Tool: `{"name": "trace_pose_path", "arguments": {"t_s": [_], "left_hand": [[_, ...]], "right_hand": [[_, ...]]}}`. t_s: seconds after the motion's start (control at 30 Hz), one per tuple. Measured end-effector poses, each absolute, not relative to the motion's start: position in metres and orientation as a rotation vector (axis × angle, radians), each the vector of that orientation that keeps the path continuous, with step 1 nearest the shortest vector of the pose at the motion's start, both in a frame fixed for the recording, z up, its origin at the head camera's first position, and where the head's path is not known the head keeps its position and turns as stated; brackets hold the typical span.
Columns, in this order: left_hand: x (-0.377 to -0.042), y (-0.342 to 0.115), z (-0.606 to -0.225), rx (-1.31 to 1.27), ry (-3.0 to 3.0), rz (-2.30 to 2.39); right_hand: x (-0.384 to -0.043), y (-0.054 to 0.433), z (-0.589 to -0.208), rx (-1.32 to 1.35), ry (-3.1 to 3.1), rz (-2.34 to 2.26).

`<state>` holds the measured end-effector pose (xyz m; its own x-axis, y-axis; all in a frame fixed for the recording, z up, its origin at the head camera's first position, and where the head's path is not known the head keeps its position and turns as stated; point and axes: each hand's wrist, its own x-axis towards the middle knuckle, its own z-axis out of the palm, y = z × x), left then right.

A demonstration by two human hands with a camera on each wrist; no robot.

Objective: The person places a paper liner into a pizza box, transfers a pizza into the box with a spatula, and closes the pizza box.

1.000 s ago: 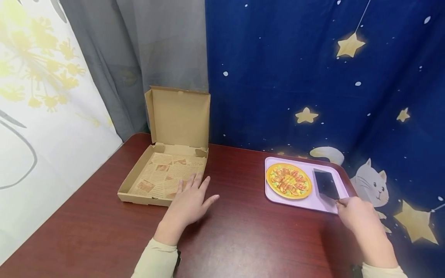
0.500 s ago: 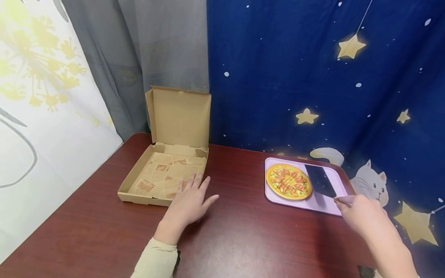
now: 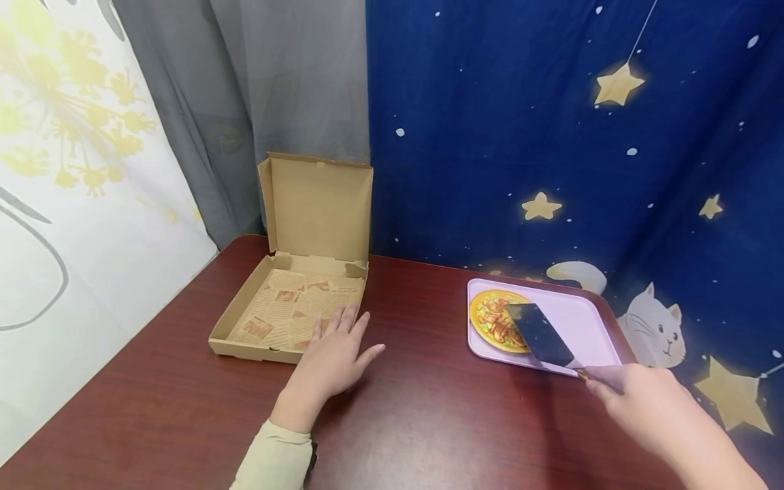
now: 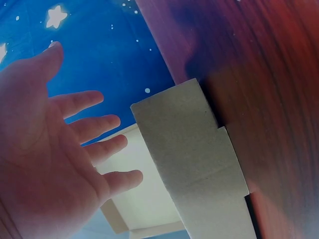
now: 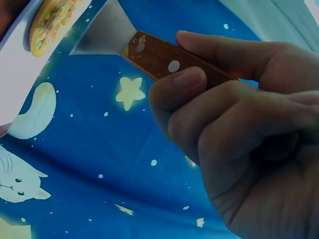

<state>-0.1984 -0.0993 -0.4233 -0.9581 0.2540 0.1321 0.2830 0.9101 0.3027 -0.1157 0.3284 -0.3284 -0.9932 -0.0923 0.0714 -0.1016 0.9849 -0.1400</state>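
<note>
My right hand [image 3: 643, 401] grips a spatula [image 3: 542, 335] by its riveted wooden handle [image 5: 172, 62]. The wide, dark-looking metal blade hangs over the right part of a round toy pizza [image 3: 499, 320] with a yellow rim, hiding some of it. Whether blade and pizza touch, I cannot tell. Under them is a lilac tray [image 3: 582, 320] at the table's back right. My left hand [image 3: 333, 357], fingers spread and holding nothing, is at the near right corner of an open cardboard pizza box [image 3: 239, 348]. Its palm and straight fingers [image 4: 99, 122] show in the left wrist view.
The box's lid [image 3: 321, 207] stands upright at the back, and printed paper [image 3: 294, 309] lines its bottom. A dark red wooden table [image 3: 429, 408] carries box and tray. Behind it hang a grey curtain [image 3: 306, 82] and a blue starry curtain [image 3: 465, 136].
The spatula has swung left from the tray's right side to over the pizza, and my right hand has shifted slightly nearer. My left hand and the box have stayed in place.
</note>
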Motion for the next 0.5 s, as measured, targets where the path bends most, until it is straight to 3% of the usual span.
{"name": "trace_pose_path", "arguments": {"t_s": [0.5], "left_hand": [[-0.198, -0.101, -0.422, -0.418, -2.998, -0.510]], "right_hand": [[-0.094, 0.322, -0.333, 0.156, -3.228, 0.205]]}}
